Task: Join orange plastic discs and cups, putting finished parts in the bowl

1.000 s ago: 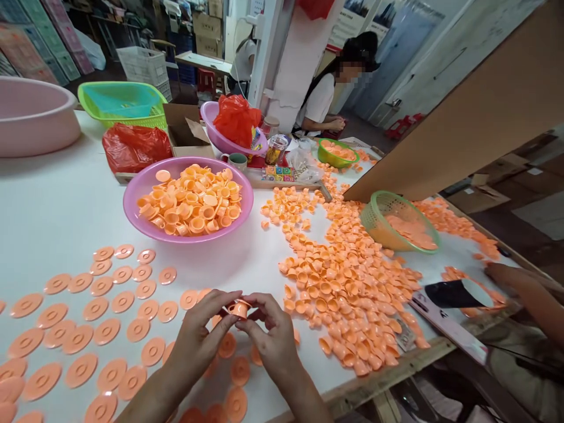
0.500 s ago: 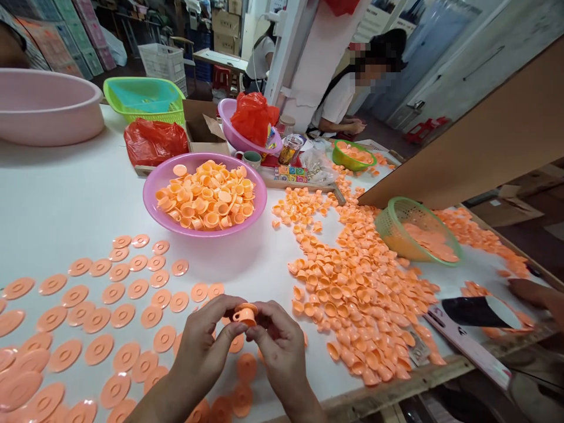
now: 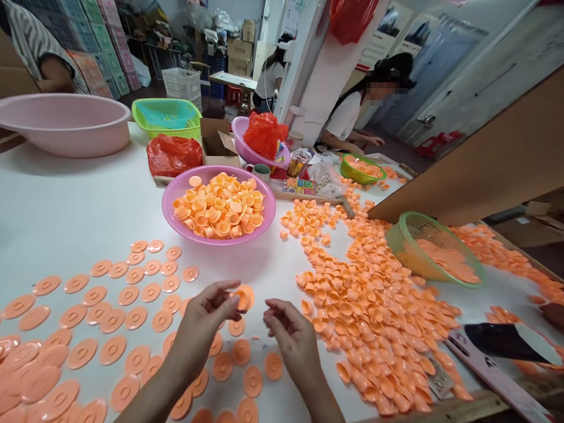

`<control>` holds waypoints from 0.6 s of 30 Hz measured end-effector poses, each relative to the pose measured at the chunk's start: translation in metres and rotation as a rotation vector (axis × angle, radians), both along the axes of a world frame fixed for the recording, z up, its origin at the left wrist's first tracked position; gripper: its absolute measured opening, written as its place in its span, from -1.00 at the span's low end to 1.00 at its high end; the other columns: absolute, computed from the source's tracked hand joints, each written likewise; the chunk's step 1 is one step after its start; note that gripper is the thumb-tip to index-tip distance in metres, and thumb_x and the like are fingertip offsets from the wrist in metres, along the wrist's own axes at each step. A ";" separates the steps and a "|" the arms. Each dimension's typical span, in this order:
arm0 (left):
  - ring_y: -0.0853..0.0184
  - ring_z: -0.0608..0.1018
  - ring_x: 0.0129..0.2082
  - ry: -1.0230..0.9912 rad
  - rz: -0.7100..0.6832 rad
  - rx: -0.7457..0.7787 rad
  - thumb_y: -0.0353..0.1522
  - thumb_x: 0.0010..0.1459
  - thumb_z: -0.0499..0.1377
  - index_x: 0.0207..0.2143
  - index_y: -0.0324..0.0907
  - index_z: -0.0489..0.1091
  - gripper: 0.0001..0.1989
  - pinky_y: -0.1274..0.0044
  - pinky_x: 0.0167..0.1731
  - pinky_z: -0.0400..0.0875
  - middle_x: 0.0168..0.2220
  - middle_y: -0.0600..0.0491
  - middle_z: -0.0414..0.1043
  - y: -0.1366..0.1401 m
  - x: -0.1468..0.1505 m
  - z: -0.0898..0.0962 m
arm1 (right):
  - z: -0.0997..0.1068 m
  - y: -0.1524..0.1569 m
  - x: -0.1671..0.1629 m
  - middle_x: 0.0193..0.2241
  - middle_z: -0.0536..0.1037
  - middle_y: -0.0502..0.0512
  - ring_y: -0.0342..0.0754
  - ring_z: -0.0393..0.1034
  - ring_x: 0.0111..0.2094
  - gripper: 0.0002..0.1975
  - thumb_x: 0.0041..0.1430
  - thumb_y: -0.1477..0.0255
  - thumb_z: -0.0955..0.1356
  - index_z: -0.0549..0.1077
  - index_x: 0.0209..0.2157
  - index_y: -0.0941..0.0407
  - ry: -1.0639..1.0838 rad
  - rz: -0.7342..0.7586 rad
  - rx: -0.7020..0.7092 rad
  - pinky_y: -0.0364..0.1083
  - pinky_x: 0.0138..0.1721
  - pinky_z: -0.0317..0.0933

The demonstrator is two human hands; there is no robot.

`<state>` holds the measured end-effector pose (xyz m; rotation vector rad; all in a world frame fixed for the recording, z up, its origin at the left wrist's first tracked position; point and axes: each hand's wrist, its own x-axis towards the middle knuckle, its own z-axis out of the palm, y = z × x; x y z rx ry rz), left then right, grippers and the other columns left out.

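Observation:
My left hand (image 3: pixel 209 314) pinches a small orange toy cup on its saucer (image 3: pixel 245 297) between thumb and fingers, tilted above the table. Apart from it, to the right, my right hand (image 3: pixel 291 332) is open with loosely bent fingers and nothing visible in it. Flat orange toy saucers (image 3: pixel 136 317) lie spread over the table on the left and beneath my hands. Beyond my hands stands a pink-purple basin (image 3: pixel 218 239) heaped with orange cups and saucers. A large pile of loose orange toy cups (image 3: pixel 365 294) spreads just right of my right hand.
A green basket (image 3: pixel 408 244) with orange saucers stands right of the pile, near a slanting brown board (image 3: pixel 476 158). Behind the basin are a red plastic bag (image 3: pixel 174 155) and a mug (image 3: pixel 261 171). A phone-like pink object (image 3: pixel 493 376) lies front right. Co-workers sit nearby.
My right hand has let go of the cup and saucer and moved away to the right. My left hand keeps them, now tipped sideways. The view has shifted slightly.

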<state>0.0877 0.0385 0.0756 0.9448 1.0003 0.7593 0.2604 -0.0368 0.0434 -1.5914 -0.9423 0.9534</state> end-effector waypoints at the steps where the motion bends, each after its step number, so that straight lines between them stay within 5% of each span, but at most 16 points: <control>1: 0.23 0.59 -0.29 -0.045 0.018 -0.052 -0.11 0.08 0.29 -0.11 -0.17 0.51 -0.59 0.41 -0.25 0.51 -0.27 -0.04 0.56 0.002 -0.003 0.002 | -0.004 0.000 0.010 -0.37 0.56 0.12 0.00 0.44 -0.38 -0.71 0.12 0.23 0.40 0.55 -0.18 0.11 -0.103 -0.037 -0.005 -0.05 -0.37 0.38; 4: 0.22 0.60 -0.26 -0.153 0.014 -0.159 -0.10 0.09 0.29 -0.20 -0.22 0.54 -0.61 0.44 -0.27 0.51 -0.31 -0.06 0.54 0.010 -0.009 0.007 | -0.018 -0.003 0.046 -0.28 0.55 0.19 0.07 0.43 -0.26 -0.74 0.14 0.28 0.34 0.58 -0.21 0.10 -0.463 -0.137 -0.045 0.00 -0.27 0.35; 7: 0.28 0.58 -0.31 -0.114 0.039 -0.082 -0.12 0.06 0.32 -0.21 -0.23 0.55 -0.62 0.49 -0.31 0.49 -0.32 -0.06 0.54 0.034 -0.009 0.017 | -0.031 -0.009 0.077 -0.26 0.52 0.22 0.15 0.37 -0.17 -0.72 0.11 0.33 0.31 0.60 -0.21 0.10 -0.798 -0.188 -0.172 0.07 -0.15 0.29; 13: 0.34 0.53 -0.31 0.295 0.387 0.556 -0.17 0.10 0.28 0.06 -0.12 0.40 -0.52 0.43 -0.29 0.47 -0.05 -0.05 0.48 0.119 0.001 0.068 | -0.043 -0.016 0.097 -0.25 0.56 0.22 0.14 0.37 -0.14 -0.69 0.13 0.40 0.27 0.58 -0.17 0.12 -0.935 -0.100 -0.290 0.03 -0.13 0.25; 15: 0.35 0.50 -0.36 0.502 0.296 0.719 -0.24 0.10 0.27 -0.10 -0.12 0.48 -0.69 0.45 -0.32 0.42 -0.15 0.00 0.52 0.121 -0.002 0.066 | -0.044 -0.016 0.098 -0.26 0.58 0.21 0.12 0.39 -0.16 -0.69 0.14 0.45 0.25 0.57 -0.17 0.12 -0.935 -0.108 -0.277 0.01 -0.15 0.24; 18: 0.30 0.48 -0.40 0.705 -0.191 0.773 -0.38 0.07 0.22 -0.38 -0.11 0.52 -0.93 0.44 -0.33 0.33 -0.38 0.05 0.52 0.095 -0.012 0.025 | -0.043 -0.015 0.097 -0.31 0.59 0.21 0.10 0.39 -0.20 -0.69 0.13 0.51 0.22 0.58 -0.26 0.14 -0.947 -0.148 -0.250 0.00 -0.13 0.23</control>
